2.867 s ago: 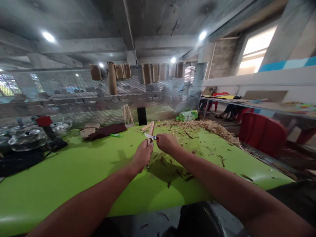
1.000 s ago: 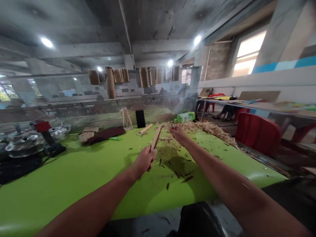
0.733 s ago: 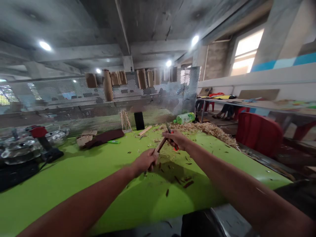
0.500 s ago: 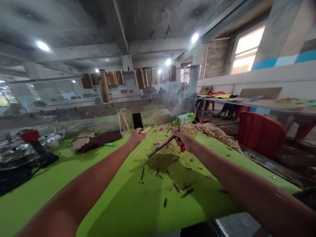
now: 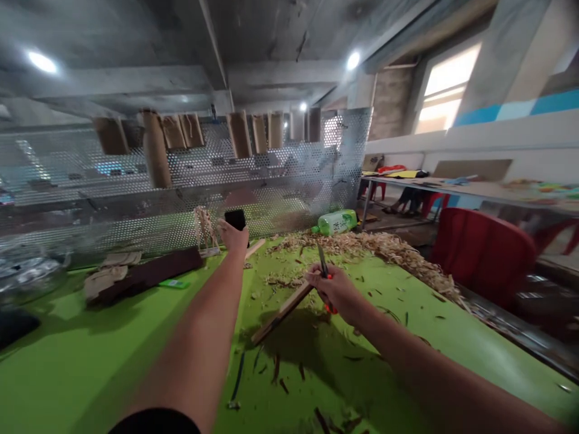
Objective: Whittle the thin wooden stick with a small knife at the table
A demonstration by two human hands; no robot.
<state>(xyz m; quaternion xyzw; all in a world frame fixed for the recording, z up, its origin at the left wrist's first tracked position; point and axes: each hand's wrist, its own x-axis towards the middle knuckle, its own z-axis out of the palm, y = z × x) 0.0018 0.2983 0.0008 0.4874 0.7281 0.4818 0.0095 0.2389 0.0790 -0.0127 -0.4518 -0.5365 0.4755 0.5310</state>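
At the far side of the green table, my left hand (image 5: 234,237) is closed around a black smartphone (image 5: 235,218), thumb on one edge and fingers on the other. A pale wooden stick (image 5: 255,248) lies just right of that wrist. My right hand (image 5: 335,290) grips a knife (image 5: 322,260) with its blade pointing up and a red-orange handle partly hidden by the palm. The same hand also pinches one end of a brown wooden strip (image 5: 283,312), which slants down to the left over the table. A small stick rack (image 5: 205,230) stands left of the phone.
Wood shavings (image 5: 389,248) heap along the back right edge, near a green bottle (image 5: 337,222) on its side. Dark board (image 5: 158,278) and a green packet (image 5: 174,284) lie left. A perforated metal screen (image 5: 289,175) borders the back; a red chair (image 5: 484,256) stands right.
My left hand has let go of the pale stick, which now lies on the table, and has taken hold of the phone. My right hand has come slightly nearer with the knife and strip.
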